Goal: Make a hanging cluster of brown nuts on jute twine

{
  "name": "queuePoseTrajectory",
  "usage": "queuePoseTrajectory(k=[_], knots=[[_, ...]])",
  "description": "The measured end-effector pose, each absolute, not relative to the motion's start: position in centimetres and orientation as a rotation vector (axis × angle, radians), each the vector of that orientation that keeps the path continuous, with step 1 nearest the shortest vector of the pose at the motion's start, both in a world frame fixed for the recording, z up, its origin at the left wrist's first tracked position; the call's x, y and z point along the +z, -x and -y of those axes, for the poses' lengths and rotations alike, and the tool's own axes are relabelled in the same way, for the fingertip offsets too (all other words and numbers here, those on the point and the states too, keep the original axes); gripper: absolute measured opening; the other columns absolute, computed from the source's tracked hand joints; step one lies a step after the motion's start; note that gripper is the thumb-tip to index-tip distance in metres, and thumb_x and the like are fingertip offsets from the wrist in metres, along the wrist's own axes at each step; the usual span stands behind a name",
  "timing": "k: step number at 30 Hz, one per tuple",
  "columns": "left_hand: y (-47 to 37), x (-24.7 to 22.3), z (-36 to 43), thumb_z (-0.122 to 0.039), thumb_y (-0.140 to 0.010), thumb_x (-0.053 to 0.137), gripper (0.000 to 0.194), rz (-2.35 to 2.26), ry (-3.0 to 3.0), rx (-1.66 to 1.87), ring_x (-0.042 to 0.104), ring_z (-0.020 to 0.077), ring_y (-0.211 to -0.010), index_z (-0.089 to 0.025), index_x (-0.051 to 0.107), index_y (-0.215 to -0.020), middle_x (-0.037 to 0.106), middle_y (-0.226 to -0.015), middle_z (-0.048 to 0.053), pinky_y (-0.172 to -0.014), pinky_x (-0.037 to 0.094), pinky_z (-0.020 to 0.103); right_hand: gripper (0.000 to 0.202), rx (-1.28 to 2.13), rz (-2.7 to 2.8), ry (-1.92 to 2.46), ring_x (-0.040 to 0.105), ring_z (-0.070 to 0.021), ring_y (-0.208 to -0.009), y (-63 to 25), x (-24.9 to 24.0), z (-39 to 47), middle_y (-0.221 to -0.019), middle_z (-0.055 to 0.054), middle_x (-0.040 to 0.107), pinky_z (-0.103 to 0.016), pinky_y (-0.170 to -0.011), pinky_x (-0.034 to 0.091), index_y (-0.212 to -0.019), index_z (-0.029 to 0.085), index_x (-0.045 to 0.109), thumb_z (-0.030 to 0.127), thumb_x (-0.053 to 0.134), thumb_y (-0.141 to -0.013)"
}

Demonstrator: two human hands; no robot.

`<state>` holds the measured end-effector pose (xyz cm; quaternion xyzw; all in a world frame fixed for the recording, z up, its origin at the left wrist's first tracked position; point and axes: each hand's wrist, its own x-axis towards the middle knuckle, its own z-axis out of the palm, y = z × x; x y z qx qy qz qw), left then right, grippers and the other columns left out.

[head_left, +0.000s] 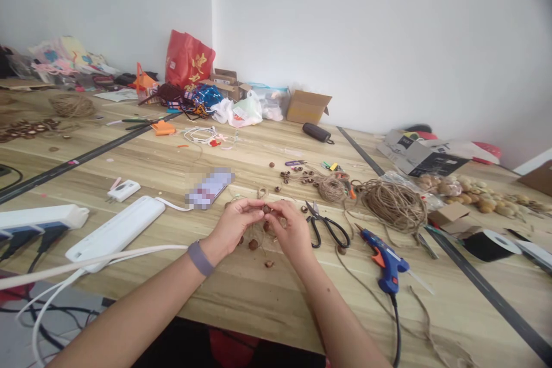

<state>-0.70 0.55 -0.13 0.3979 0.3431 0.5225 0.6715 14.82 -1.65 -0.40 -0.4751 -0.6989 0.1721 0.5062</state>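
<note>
Between my fingertips, at the middle of the view, is a small brown nut-like piece (266,209). My left hand (235,224) pinches it from the left, and my right hand (291,231) closes on it from the other side. Below the hands, more brown pieces (253,245) lie on the wooden table (241,293), partly hidden by the fingers. Black-handled scissors (328,227) lie open just right of my right hand. A blue glue gun (386,261) rests farther right, its cord running toward the front edge.
Coiled twine (394,204) lies at the right, near a black spool (489,245). A phone (211,188) and a white power strip (116,233) with cables are at the left. Bags and boxes, including a red bag (187,60), stand along the wall.
</note>
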Motion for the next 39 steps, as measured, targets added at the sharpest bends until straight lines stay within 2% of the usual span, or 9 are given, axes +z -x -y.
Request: queuePoseTrajectory(k=[4,11,15,24,28,36,39], knots=[[0.71,0.07,-0.42,-0.02,-0.058,0.082,0.033,-0.826,-1.038,1.2,0.069,0.0225,-0.091,-0.016,0.075,-0.09,0.076,-0.091,0.006,-0.087,0.052,0.037,0.019,0.542,1.586,1.124,0.066,-0.0204,-0.086,-14.51,-0.74,1.59,-0.093,-0.006,0.069,-0.036,-0.08,0.057,-0.097,0.025,0.07,0.02,0.064,-0.08],[0.79,-0.05,-0.44,-0.021,-0.064,0.077,0.025,-0.837,-1.172,1.216,0.07,0.0226,-0.092,-0.018,0.072,-0.087,0.075,-0.091,0.006,-0.09,0.053,0.039,0.02,0.874,1.385,1.068,0.071,-0.0198,-0.084,-14.17,-0.95,1.5,-0.091,-0.005,0.074,-0.035,-0.078,0.06,-0.096,0.023,0.066,0.031,0.066,-0.077],[0.88,0.01,-0.35,-0.022,-0.065,0.076,0.021,-0.878,-1.219,1.219,0.069,0.0217,-0.088,-0.018,0.072,-0.085,0.075,-0.091,0.006,-0.086,0.054,0.038,0.02,0.891,1.344,1.067,0.072,-0.02,-0.082,-14.2,-0.84,1.51,-0.087,-0.005,0.074,-0.034,-0.077,0.06,-0.091,0.023,0.066,0.034,0.069,-0.075],[0.72,-0.11,-0.33,-0.026,-0.061,0.081,0.023,-0.859,-1.167,1.219,0.068,0.0235,-0.092,-0.017,0.071,-0.08,0.075,-0.09,0.007,-0.088,0.052,0.038,0.026,0.951,1.294,1.066,0.072,-0.0204,-0.084,-14.44,-1.13,1.36,-0.088,-0.004,0.074,-0.033,-0.074,0.06,-0.091,0.023,0.065,0.036,0.075,-0.071],[0.8,0.13,-0.23,-0.026,-0.065,0.079,0.024,-0.869,-1.221,1.214,0.069,0.0222,-0.088,-0.017,0.071,-0.085,0.075,-0.09,0.006,-0.085,0.054,0.037,0.028,1.067,1.244,1.087,0.07,-0.0204,-0.08,-14.58,-1.02,1.35,-0.087,-0.004,0.074,-0.032,-0.068,0.059,-0.093,0.023,0.068,0.039,0.075,-0.07],[0.95,0.16,-0.47,-0.025,-0.069,0.074,0.021,-0.967,-1.266,1.238,0.069,0.0214,-0.088,-0.018,0.071,-0.089,0.075,-0.091,0.006,-0.082,0.053,0.034,0.028,1.384,0.887,0.936,0.072,-0.0198,-0.084,-14.39,-0.56,1.52,-0.085,-0.003,0.074,-0.04,-0.09,0.058,-0.087,0.022,0.072,0.033,0.081,-0.063],[1.04,-0.18,-0.73,-0.022,-0.069,0.073,0.026,-1.022,-1.263,1.192,0.068,0.0198,-0.078,-0.018,0.071,-0.095,0.074,-0.086,0.005,-0.073,0.052,0.031,0.028,1.441,0.87,0.909,0.073,-0.0219,-0.088,-14.38,-0.41,1.6,-0.084,-0.004,0.075,-0.042,-0.091,0.057,-0.088,0.022,0.071,0.031,0.081,-0.063]])
